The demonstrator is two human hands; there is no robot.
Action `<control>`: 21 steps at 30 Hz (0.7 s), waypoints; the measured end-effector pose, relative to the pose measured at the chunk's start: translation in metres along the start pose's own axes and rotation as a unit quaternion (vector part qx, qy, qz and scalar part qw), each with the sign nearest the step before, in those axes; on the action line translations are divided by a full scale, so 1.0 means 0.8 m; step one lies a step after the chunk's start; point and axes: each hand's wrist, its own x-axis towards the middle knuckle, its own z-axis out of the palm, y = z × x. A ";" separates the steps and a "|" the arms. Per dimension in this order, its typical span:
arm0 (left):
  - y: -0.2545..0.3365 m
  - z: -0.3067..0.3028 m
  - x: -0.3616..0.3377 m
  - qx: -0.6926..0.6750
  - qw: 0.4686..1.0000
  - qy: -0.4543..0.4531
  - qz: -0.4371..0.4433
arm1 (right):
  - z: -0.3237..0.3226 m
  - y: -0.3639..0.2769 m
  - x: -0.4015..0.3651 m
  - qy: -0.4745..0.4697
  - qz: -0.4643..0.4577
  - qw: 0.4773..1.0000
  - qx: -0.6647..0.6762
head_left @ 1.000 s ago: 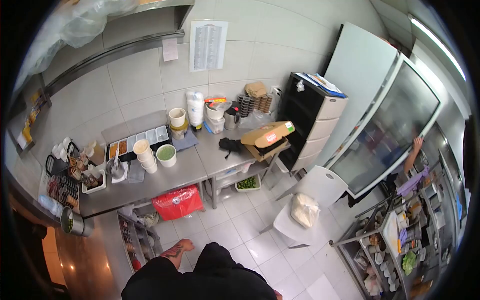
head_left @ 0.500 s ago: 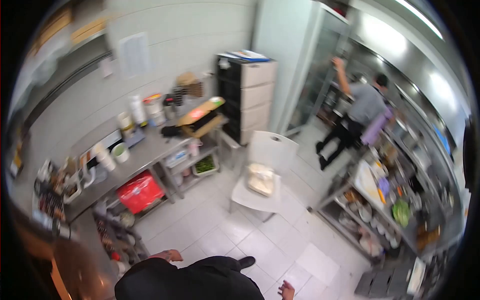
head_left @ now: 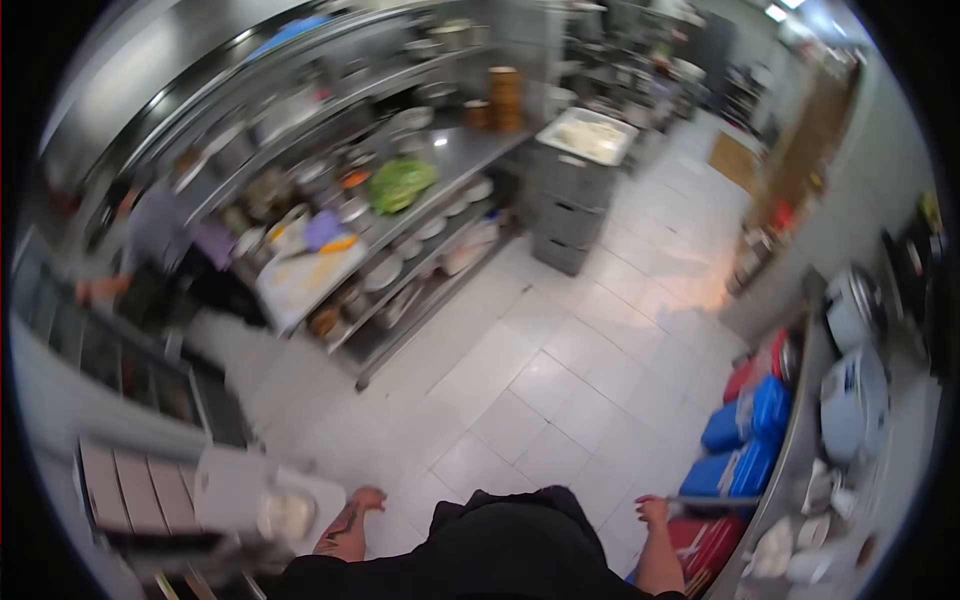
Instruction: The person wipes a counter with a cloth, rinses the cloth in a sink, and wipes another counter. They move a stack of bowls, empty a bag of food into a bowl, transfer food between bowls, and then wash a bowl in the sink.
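My left hand (head_left: 369, 497) hangs low at my side with nothing in it, its fingers loosely apart. Nearest to it is a white chair (head_left: 228, 488) bearing a pale, cream-coloured package (head_left: 286, 517). On the other side my right hand (head_left: 652, 508) also hangs bare, fingers slightly spread. Close beside that hand are blue containers (head_left: 735, 468) and a red container (head_left: 705, 545) under the metal counter (head_left: 765, 525).
A steel worktable (head_left: 480, 150) holds a green leafy vegetable (head_left: 404, 186) and a cutting board (head_left: 310, 283). Stacked grey crates (head_left: 568, 205) carry a white tray (head_left: 590, 125). A person (head_left: 165, 240) stands at the far left by a glass-doored cabinet (head_left: 100, 350). Pale floor tiles (head_left: 500, 415) stretch ahead.
My view has swung round to the right, so the chair and drawers now lie at lower left and the worktable ahead. Both hands stay low, without anything in them.
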 end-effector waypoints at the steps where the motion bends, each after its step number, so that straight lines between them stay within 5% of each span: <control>1: -0.025 -0.069 0.083 0.099 0.989 0.073 0.082 | -0.013 0.009 -0.005 0.065 0.050 0.986 0.144; 2: 0.028 -0.166 0.083 -0.101 0.987 0.126 0.002 | -0.017 0.026 -0.014 0.082 0.069 0.979 0.176; 3: 0.110 -0.286 0.055 -0.305 0.928 0.209 -0.050 | -0.016 0.040 -0.018 0.107 0.083 0.974 0.182; 4: 0.144 -0.362 0.081 -0.285 0.924 0.251 -0.033 | -0.016 0.052 -0.013 0.129 0.094 0.969 0.186; 6: 0.218 -0.465 0.136 -0.255 0.920 0.298 -0.002 | 0.009 0.182 0.061 0.003 0.129 0.987 0.099; 8: 0.279 -0.531 0.197 -0.452 0.828 0.310 0.123 | 0.017 0.128 0.030 -0.075 0.233 0.966 0.088; 9: 0.313 -0.551 0.215 -0.451 0.828 0.307 0.127 | 0.028 0.135 0.049 -0.158 0.290 0.940 0.088; 11: 0.374 -0.564 0.245 -0.378 0.878 0.275 0.106 | 0.035 0.162 0.056 -0.251 -0.105 0.937 0.218; 12: 0.384 -0.556 0.275 -0.339 0.901 0.239 0.128 | 0.013 0.127 0.092 -0.247 -0.109 0.940 0.209; 14: 0.352 -0.484 0.372 -0.258 0.946 0.153 0.126 | -0.006 0.042 0.174 -0.226 0.040 0.962 0.149; 16: 0.373 -0.450 0.357 -0.109 0.985 0.079 0.111 | -0.017 -0.056 0.237 -0.199 0.197 0.956 0.089; 21: 0.397 -0.452 0.308 -0.131 0.987 -0.007 0.098 | -0.147 -0.299 0.389 -0.060 0.119 0.981 0.139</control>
